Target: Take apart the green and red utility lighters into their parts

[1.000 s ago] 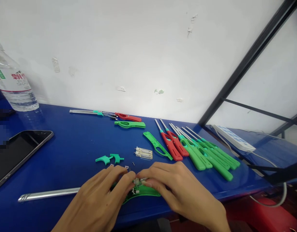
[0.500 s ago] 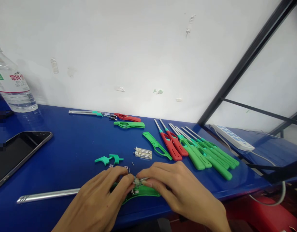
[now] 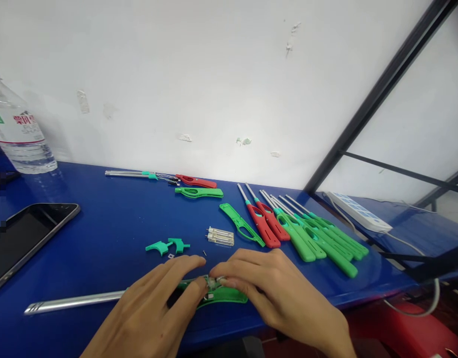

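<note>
Below my hands, near the table's front edge, lies a green lighter handle half [image 3: 230, 296], its hollow side up. A silver tube [image 3: 75, 302] runs out from it to the left. My left hand [image 3: 154, 306] is over the handle half, thumb pressed down by a small clear-and-metal part [image 3: 211, 282], index finger raised apart. Thumb and index of my right hand [image 3: 281, 288] pinch that part from the other side; fingertips hide much of it. Just beyond are teal triggers [image 3: 179, 245], clear fuel tanks [image 3: 220, 236], and a tiny pin [image 3: 205, 253].
Assembled red and green lighters [image 3: 299, 238] lie at right beside a loose green handle half [image 3: 243, 226]. More tubes [image 3: 126, 173] and shells [image 3: 199, 192] lie along the wall. A phone [image 3: 31, 238] and bottle [image 3: 20, 129] are left; a power strip [image 3: 359, 211] is right.
My left index finger has lifted away from the small part and straightened, while the left thumb stays down. My right hand has barely moved.
</note>
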The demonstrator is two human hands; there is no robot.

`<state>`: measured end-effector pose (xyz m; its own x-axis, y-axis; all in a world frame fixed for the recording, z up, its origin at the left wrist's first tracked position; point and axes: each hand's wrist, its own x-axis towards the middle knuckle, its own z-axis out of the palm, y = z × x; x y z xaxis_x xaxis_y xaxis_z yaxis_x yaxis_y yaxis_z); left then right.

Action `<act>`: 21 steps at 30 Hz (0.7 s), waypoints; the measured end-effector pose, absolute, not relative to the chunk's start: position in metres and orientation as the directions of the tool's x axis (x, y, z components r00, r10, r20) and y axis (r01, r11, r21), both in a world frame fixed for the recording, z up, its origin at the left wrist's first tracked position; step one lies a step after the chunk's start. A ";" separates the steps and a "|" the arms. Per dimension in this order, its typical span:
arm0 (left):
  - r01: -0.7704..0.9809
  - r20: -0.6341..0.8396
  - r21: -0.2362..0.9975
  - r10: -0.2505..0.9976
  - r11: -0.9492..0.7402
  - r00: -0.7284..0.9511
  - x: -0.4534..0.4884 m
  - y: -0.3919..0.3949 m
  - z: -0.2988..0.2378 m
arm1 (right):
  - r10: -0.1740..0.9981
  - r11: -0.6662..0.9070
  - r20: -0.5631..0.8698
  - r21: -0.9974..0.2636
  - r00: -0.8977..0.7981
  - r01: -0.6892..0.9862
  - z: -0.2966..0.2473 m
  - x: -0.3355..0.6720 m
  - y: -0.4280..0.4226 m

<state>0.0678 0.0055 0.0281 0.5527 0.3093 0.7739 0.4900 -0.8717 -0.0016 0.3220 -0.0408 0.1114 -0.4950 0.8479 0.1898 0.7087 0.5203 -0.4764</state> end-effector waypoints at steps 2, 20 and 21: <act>0.484 0.767 -0.041 0.283 -0.874 0.575 0.065 0.003 0.033 | 0.842 0.527 0.186 -0.482 -0.506 0.700 0.111 0.322 -0.041; 0.436 0.848 -0.006 0.226 -0.900 0.478 0.072 -0.001 0.021 | 0.846 0.504 0.175 -0.572 -0.504 0.647 0.112 0.317 -0.040; 0.435 0.847 0.000 0.231 -0.901 0.479 0.073 -0.001 0.022 | 0.852 0.493 0.167 -0.576 -0.496 0.653 0.112 0.316 -0.040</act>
<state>0.0727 -0.0012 0.0224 0.4786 0.2311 0.8471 0.4346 -0.9006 0.0001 0.3164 -0.0404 0.1115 -0.4956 0.8523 0.1672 0.6528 0.4925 -0.5755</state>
